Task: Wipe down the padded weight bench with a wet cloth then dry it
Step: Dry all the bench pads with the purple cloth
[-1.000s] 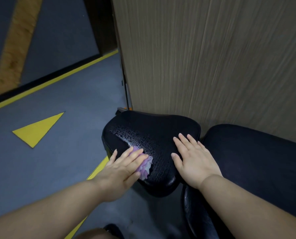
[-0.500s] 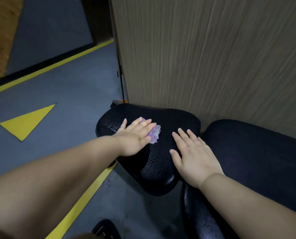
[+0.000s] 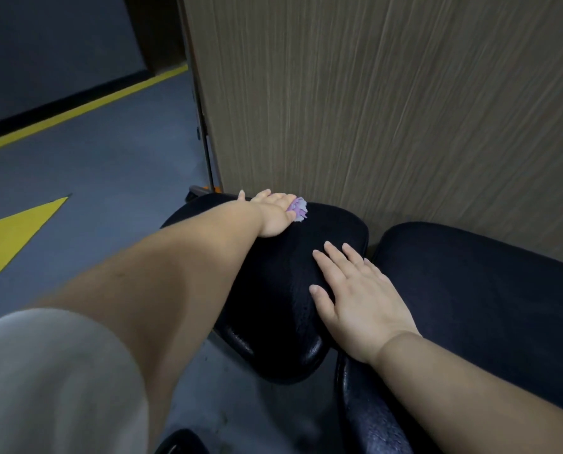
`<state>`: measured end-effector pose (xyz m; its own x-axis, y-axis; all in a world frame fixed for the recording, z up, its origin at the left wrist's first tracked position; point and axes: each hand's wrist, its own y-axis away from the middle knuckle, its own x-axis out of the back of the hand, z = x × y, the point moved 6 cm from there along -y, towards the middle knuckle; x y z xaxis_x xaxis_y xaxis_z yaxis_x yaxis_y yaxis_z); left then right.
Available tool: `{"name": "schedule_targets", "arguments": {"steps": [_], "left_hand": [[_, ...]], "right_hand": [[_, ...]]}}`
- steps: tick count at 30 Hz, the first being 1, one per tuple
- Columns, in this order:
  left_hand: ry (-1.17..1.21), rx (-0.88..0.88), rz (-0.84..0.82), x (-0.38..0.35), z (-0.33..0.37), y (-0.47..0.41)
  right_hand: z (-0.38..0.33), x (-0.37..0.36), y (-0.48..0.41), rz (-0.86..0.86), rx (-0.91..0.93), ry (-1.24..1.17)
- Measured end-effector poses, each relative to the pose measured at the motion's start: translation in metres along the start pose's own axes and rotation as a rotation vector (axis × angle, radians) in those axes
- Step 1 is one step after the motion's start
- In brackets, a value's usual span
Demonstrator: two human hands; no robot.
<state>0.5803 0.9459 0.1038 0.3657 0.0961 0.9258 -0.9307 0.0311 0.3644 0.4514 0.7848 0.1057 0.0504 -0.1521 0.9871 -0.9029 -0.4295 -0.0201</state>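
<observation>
Wood-grain wall panel point(image 3: 404, 109) behind black bench pad point(image 3: 273, 283). Left hand point(image 3: 273, 214), flattened, presses purple cloth point(image 3: 299, 208) on the pad's far edge (by the wall); right hand point(image 3: 362, 299) rests flat on pad, empty.

seat pad point(image 3: 273, 306): black, textured | cloth point(image 3: 299, 208): purple, crumpled, on its far edge | back pad point(image 3: 470, 290): black, just beside

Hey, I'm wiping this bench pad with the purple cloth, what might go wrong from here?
1. The left hand presses the purple cloth at the far edge of the seat pad, close to the wood panel. Fingers may bump it, or the cloth may wet it.
2. The right hand lies flat on the pad, so that patch could go unwiped, and a damp surface might let it slip.
</observation>
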Motion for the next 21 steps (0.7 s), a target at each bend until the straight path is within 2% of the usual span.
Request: {"name": "schedule_targets", "arguments": {"steps": [6, 12, 16, 21], "left_hand": [[0.037, -0.046, 0.010, -0.007, -0.006, 0.028], [0.054, -0.155, 0.041, -0.035, -0.021, 0.111], [0.081, -0.168, 0.053, -0.060, -0.037, 0.165], [0.074, -0.200, 0.138, -0.075, -0.049, 0.186]], "right_hand": [[0.000, 0.000, -0.001, 0.003, -0.001, 0.007], [-0.001, 0.000, 0.000, 0.007, 0.004, 0.013], [-0.002, 0.001, 0.000, 0.002, -0.004, 0.014], [-0.001, 0.003, 0.001, -0.016, -0.011, -0.006]]}}
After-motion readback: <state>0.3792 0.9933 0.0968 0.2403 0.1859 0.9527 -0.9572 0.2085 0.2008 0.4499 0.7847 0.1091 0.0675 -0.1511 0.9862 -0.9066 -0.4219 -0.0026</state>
